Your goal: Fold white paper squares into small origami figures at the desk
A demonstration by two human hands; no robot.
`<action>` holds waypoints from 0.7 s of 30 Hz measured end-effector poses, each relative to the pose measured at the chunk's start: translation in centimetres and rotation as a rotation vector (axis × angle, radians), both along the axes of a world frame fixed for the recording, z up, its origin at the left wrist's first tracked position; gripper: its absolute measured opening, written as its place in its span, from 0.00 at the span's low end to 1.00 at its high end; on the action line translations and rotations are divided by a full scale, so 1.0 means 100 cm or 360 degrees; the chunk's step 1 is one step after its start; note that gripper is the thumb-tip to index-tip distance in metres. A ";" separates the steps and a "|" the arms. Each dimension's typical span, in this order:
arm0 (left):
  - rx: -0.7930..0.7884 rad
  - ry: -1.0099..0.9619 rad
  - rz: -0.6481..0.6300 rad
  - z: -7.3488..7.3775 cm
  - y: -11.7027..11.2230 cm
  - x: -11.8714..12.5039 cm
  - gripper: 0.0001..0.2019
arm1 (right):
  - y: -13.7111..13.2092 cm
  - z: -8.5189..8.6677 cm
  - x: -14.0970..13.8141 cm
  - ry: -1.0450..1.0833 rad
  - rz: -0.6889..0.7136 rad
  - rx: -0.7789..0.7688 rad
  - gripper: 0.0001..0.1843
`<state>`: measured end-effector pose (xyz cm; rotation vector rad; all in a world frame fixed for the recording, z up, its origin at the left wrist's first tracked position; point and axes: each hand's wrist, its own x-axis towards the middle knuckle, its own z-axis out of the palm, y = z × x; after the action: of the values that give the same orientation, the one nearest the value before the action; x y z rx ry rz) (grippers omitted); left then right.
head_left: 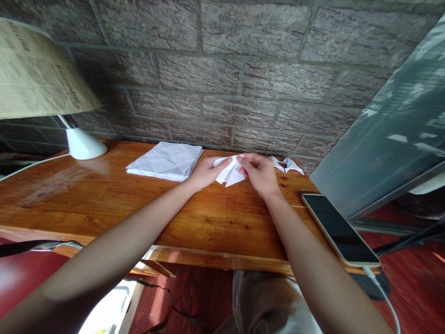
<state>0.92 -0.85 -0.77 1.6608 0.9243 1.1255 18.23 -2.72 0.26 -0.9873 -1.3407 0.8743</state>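
A small folded piece of white paper [229, 172] lies near the back of the wooden table [114, 204], held between both my hands. My left hand [206, 172] pinches its left edge, thumb on top. My right hand [260, 172] grips the paper's right side with fingers curled over it. The paper's lower points stick out below my fingers, just above the tabletop.
A stack of creased white sheets [166, 160] lies to the left. More folded white paper shapes [288, 164] sit behind my right hand. A phone [339, 228] with a cable rests at the table's right edge. A lamp base [83, 144] and shade [34, 74] stand far left. The brick wall [222, 69] is behind.
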 end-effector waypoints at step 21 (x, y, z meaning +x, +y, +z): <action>-0.0262 -0.0108 0.0048 -0.002 0.007 -0.003 0.28 | -0.001 0.001 0.000 -0.0045 0.0028 0.0008 0.19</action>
<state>0.60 -0.15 -0.99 1.4717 0.9741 1.0894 18.22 -2.82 0.33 -0.9887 -1.3770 0.8724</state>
